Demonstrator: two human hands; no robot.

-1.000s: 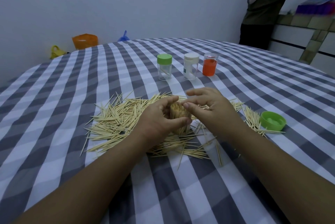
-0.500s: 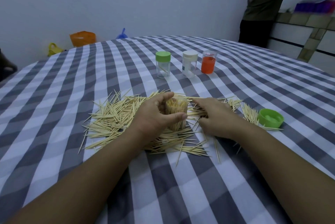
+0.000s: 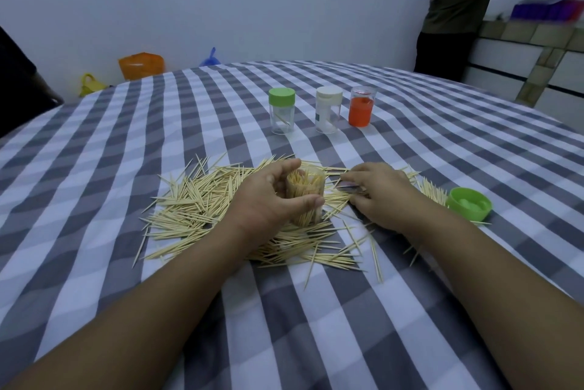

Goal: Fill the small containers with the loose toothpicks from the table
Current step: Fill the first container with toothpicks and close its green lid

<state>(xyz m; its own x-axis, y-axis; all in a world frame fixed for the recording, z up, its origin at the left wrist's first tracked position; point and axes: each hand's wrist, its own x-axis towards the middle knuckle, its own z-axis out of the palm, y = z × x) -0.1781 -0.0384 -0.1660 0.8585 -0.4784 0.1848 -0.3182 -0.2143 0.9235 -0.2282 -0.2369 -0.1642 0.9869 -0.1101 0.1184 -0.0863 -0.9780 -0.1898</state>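
The loose toothpicks [image 3: 196,203] lie heaped on the checked table [image 3: 94,152]; they look light, stiff and sharp-tipped, best pinched mid-length in small bunches. The left hand [image 3: 265,200] curls round the open jar [image 3: 306,196], already packed, steadying it upright. The right hand [image 3: 379,196] rests on toothpicks, fingertips seemingly pinching a few. The green lid [image 3: 470,208] lies beside it.

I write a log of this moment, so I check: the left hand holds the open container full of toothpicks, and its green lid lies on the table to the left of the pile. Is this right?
One detail is wrong. The head view shows the green lid lying to the right of the pile, beyond the right hand. The left hand does hold the open container full of toothpicks.
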